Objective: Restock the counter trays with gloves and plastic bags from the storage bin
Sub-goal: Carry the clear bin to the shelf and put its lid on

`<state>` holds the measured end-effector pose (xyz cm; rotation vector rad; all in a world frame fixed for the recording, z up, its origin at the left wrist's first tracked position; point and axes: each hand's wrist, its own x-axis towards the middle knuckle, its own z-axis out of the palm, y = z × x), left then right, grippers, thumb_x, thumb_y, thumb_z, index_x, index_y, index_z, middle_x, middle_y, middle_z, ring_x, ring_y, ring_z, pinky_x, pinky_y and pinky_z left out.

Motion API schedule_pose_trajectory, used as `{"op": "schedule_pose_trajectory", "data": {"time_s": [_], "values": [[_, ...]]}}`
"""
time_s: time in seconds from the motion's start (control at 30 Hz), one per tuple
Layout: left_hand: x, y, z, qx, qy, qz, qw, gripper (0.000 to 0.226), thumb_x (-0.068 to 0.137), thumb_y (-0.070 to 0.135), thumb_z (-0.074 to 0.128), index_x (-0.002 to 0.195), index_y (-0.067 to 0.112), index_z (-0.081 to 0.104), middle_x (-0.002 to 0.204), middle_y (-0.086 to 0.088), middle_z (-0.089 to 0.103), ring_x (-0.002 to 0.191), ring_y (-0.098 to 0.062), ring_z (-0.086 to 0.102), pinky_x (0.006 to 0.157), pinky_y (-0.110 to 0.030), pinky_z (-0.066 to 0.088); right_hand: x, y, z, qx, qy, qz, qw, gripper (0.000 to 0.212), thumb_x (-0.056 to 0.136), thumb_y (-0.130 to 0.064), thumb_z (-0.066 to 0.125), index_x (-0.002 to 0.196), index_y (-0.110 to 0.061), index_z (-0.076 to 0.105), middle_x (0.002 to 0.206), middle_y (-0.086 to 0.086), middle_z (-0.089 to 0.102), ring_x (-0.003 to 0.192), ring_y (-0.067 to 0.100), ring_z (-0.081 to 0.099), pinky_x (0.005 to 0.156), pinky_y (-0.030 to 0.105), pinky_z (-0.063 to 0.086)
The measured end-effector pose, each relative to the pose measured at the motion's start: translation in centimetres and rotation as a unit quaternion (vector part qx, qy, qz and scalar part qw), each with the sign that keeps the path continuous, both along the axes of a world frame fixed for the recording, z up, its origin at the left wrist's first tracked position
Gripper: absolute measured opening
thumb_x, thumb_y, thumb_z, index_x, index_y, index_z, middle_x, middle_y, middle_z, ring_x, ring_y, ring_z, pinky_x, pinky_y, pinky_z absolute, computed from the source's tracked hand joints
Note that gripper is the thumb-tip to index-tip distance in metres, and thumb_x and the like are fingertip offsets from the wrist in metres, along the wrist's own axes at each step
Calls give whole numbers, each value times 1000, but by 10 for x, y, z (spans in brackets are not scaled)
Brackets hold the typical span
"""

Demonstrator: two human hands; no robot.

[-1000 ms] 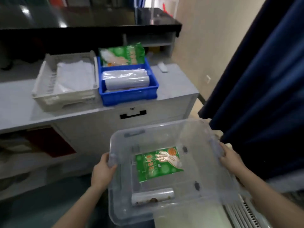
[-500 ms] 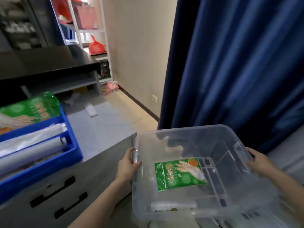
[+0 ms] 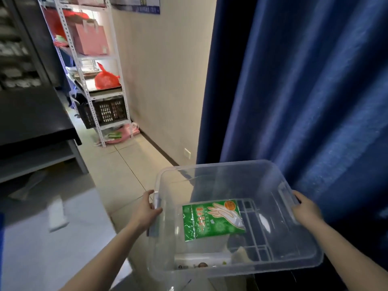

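Left hand (image 3: 147, 208) and right hand (image 3: 305, 208) curl fingers (image 3: 149, 193) round the end rims of the clear bin (image 3: 220, 164), held right of the worktop (image 3: 42, 259). Inside, a green glove pack (image 3: 210, 221) lies flat, long axis left-right, printed glove pointing left, red lettering unreadable

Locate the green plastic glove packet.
Head view, lower centre: the green plastic glove packet lies inside the clear plastic storage bin, between left hand and right hand.

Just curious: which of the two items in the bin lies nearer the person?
The pale roll, against the near wall; the green glove packet lies farther in.
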<state>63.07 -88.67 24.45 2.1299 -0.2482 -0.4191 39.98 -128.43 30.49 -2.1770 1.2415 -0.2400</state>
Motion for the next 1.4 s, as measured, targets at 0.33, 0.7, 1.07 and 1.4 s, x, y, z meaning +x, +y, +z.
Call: {"op": "schedule_pose_trajectory", "data": {"time_s": [0.33,0.7,1.07,1.4], "values": [[186,0,-23,56,-9,195,979,59,80,6,72,132,7,44,101,-28,65,89,-42,64,83,-52,52,285,-40,-26,81,-40,143,986,33,98,-39,41,123,-28,59,122,11,64,106,31,58,94,37,48],[346,25,-28,83,22,359,929,63,79,4,71,135,8,42,93,-29,64,91,-47,62,84,-54,50,588,-18,-35,89,4,255,963,42,95,-3,43,136,-12,47,126,20,57,118,38,53,92,36,41],[612,68,-54,92,-2,433,896,51,80,15,71,127,13,50,91,-16,69,84,-36,64,75,-41,51,913,32,-57,42,58,333,940,52,97,-55,35,131,-21,54,120,20,64,111,39,59,92,40,46],[838,127,-32,81,-15,469,879,56,78,7,70,129,17,48,72,-1,58,66,-27,57,62,-36,48,1186,97,-51,2,55,380,923,43,96,-28,44,139,-24,45,125,20,62,112,40,59,92,40,47]]}}
